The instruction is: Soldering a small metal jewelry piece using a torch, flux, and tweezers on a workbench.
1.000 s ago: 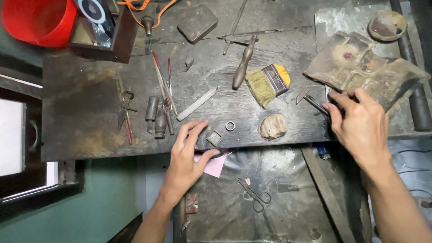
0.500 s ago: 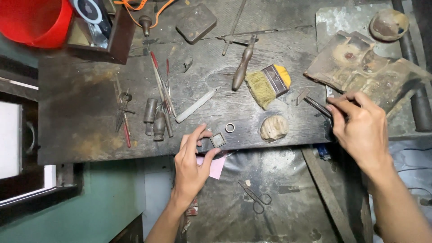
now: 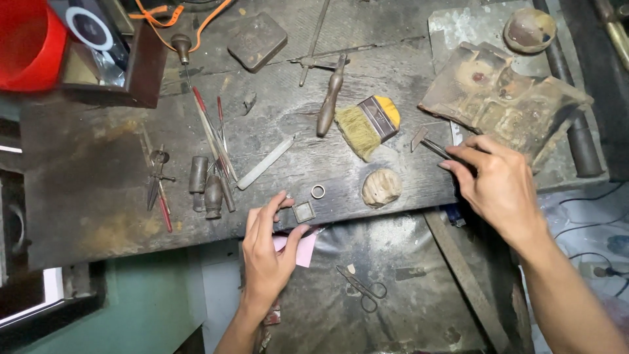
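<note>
The left hand (image 3: 268, 252) rests at the near edge of the counter (image 3: 92, 196), its fingers pinching a small square frame (image 3: 303, 212) that lies on the wood; a small ring (image 3: 318, 191) lies just beside the frame, apart from it; a pink paper (image 3: 304, 248) shows beneath the hand. The right hand (image 3: 501, 187) grips a thin dark tool (image 3: 434, 147) between thumb and fingers (tip pointing left, near a brush (image 3: 367, 128)); a rounded lump (image 3: 381, 187) sits between the two hands. Files (image 3: 213, 141) and a flat blade (image 3: 265, 162) lie left of the ring; scissors (image 3: 360, 288) lie on the lower tray (image 3: 406, 314); a red bucket (image 3: 29, 46) stands at the far left corner.
</note>
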